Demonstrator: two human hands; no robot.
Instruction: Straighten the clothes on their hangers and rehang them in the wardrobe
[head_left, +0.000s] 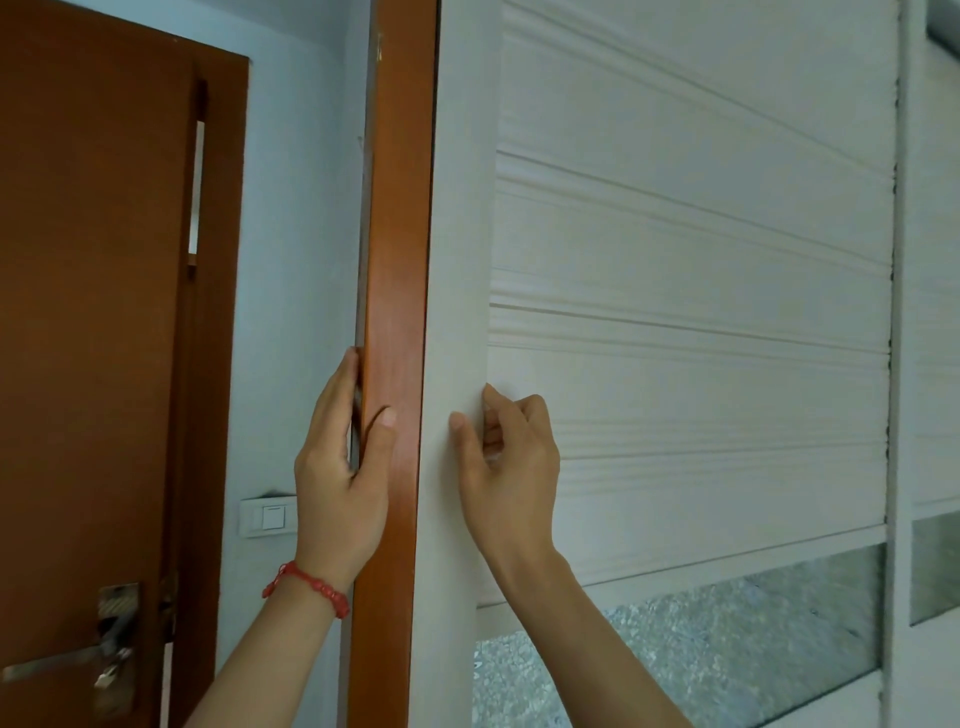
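Observation:
A white sliding wardrobe door (685, 291) with ribbed panels and a frosted glass strip fills the right of the view and is closed. Its left edge meets a brown wooden side panel (397, 249). My left hand (343, 467), with a red bracelet on the wrist, wraps round that brown panel's edge, thumb on the front and fingers behind. My right hand (506, 457) hooks its curled fingertips on the door's white frame edge beside the ribbed panel, thumb pressed on the frame. No clothes or hangers are visible.
A brown room door (98, 312) with a metal handle and keys (106, 665) stands at the left. A white light switch (267, 515) sits on the pale blue wall between them. A second wardrobe door (935, 364) lies at the far right.

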